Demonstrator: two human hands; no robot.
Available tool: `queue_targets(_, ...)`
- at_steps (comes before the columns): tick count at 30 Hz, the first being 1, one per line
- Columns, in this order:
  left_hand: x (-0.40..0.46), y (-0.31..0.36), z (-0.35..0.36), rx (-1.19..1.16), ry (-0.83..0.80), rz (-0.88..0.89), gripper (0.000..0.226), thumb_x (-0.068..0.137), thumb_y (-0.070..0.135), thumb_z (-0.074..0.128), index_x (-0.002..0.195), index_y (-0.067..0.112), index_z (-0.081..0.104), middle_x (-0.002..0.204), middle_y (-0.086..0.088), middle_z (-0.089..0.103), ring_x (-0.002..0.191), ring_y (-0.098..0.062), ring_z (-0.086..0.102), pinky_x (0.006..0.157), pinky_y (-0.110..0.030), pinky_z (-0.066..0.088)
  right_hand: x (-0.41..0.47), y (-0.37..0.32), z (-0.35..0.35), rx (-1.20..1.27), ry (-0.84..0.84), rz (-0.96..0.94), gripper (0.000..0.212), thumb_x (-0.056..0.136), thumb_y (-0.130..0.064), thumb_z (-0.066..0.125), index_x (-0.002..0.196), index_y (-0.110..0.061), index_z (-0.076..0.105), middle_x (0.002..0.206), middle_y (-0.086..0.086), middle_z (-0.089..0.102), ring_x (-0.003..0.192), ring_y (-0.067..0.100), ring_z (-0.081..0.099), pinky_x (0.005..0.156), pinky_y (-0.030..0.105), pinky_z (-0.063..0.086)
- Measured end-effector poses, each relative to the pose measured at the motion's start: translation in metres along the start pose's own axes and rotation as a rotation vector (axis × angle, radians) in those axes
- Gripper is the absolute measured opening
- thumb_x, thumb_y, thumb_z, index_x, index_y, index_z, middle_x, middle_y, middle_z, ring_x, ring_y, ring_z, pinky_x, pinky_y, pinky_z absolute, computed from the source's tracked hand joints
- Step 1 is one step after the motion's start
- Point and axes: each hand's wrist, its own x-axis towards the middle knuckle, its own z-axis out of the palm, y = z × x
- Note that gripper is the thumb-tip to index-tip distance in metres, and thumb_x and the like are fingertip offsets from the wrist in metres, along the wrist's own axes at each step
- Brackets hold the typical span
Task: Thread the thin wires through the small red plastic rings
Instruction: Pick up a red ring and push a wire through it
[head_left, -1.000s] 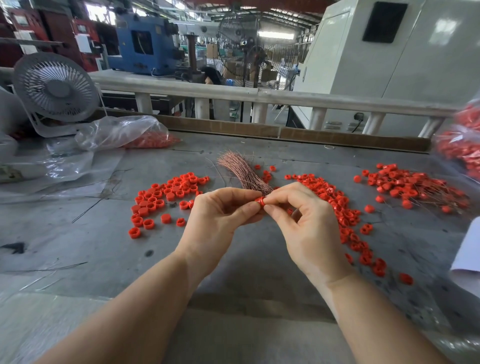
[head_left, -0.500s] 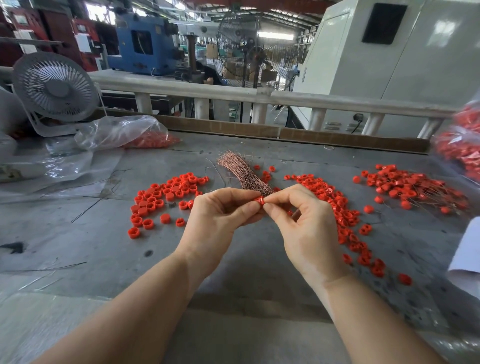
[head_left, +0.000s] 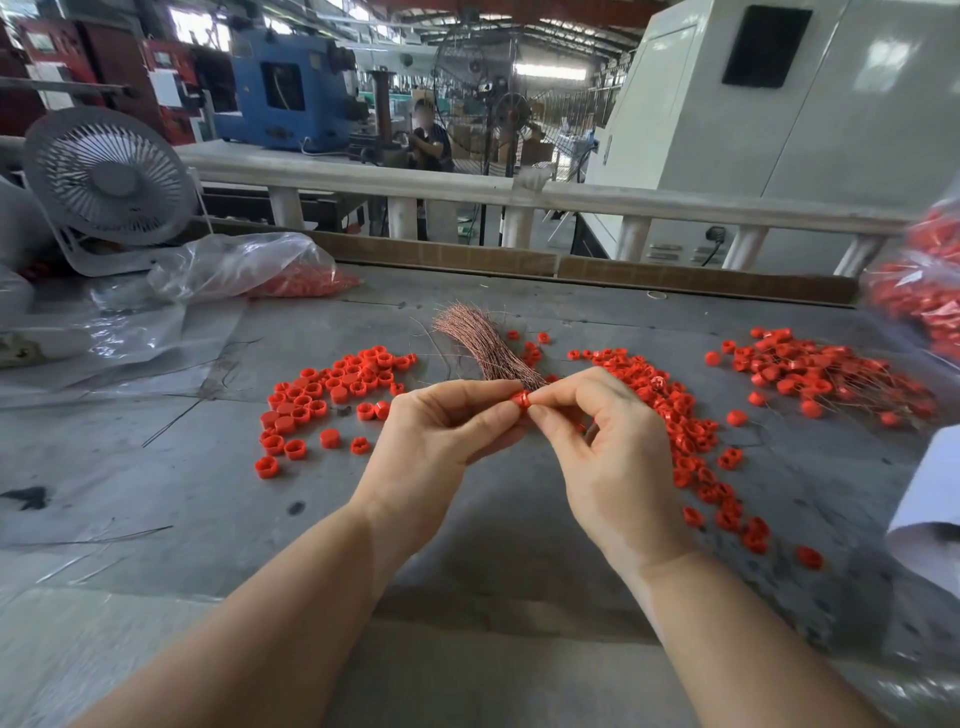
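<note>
Above the middle of the grey table (head_left: 467, 525), my left hand (head_left: 436, 441) and my right hand (head_left: 608, 457) meet fingertip to fingertip. Both pinch one small red ring (head_left: 520, 401) between them. Just behind the fingers, a bundle of thin copper wires (head_left: 483, 340) fans out away from me. Whether a wire passes through the ring is hidden by my fingers. Loose red rings lie in a left pile (head_left: 332, 395), a middle strip (head_left: 685, 431), and a right pile with wires in it (head_left: 826, 374).
A white desk fan (head_left: 106, 179) stands at the back left beside a clear plastic bag of red rings (head_left: 249, 270). Another bag of red rings (head_left: 924, 291) sits at the right edge, with a white sheet (head_left: 930, 499) below it. A railing (head_left: 467, 187) borders the table's far side.
Both hands stay together on the same ring with only slight finger shifts. A person has come into view behind the railing.
</note>
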Motion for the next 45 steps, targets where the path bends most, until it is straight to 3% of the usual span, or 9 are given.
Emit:
queue_targets(6, 0.0006, -0.0003, -0.0004, -0.010, -0.017, -0.021, 0.022, 0.062, 0.011, 0.067, 0.083, 0.012, 0.074, 0.085, -0.010, 0.074, 0.081, -0.017, 0.071, 0.069, -0.019, 0.055, -0.0004, 0.0015, -0.0018, -0.034, 0.005, -0.016, 0.007, 0.081, -0.010, 0.062, 0.079, -0.007, 0.068, 0.077, -0.001, 0.062, 0.075, 0.017, 0.059, 0.070, 0.036, 0.051)
queue_targets(21, 0.0014, -0.0006, -0.0028, 0.016, -0.010, -0.053, 0.016, 0.063, 0.013, 0.068, 0.077, 0.014, 0.076, 0.081, -0.010, 0.073, 0.072, -0.016, 0.070, 0.062, -0.019, 0.054, -0.0008, 0.0039, -0.0004, 0.059, -0.054, 0.025, 0.006, 0.081, -0.011, 0.061, 0.079, -0.011, 0.066, 0.078, -0.007, 0.060, 0.074, 0.002, 0.054, 0.068, 0.011, 0.040)
queue_targets(33, 0.0016, 0.0027, -0.0011, -0.071, -0.019, -0.135, 0.026, 0.066, 0.008, 0.062, 0.091, 0.004, 0.070, 0.081, -0.011, 0.073, 0.073, -0.014, 0.070, 0.065, -0.018, 0.056, -0.0016, 0.0055, -0.0007, 0.069, -0.054, 0.058, 0.004, 0.083, -0.007, 0.065, 0.083, -0.010, 0.068, 0.080, -0.003, 0.064, 0.078, 0.012, 0.061, 0.072, 0.036, 0.052)
queue_targets(45, 0.0007, 0.0027, -0.0021, -0.086, -0.012, -0.148, 0.027, 0.065, 0.005, 0.062, 0.091, 0.003, 0.070, 0.084, -0.012, 0.073, 0.076, -0.016, 0.070, 0.066, -0.019, 0.056, -0.0022, 0.0033, -0.0013, 0.045, -0.055, 0.048, 0.004, 0.084, -0.007, 0.065, 0.083, -0.010, 0.068, 0.080, -0.005, 0.064, 0.077, 0.009, 0.059, 0.071, 0.030, 0.051)
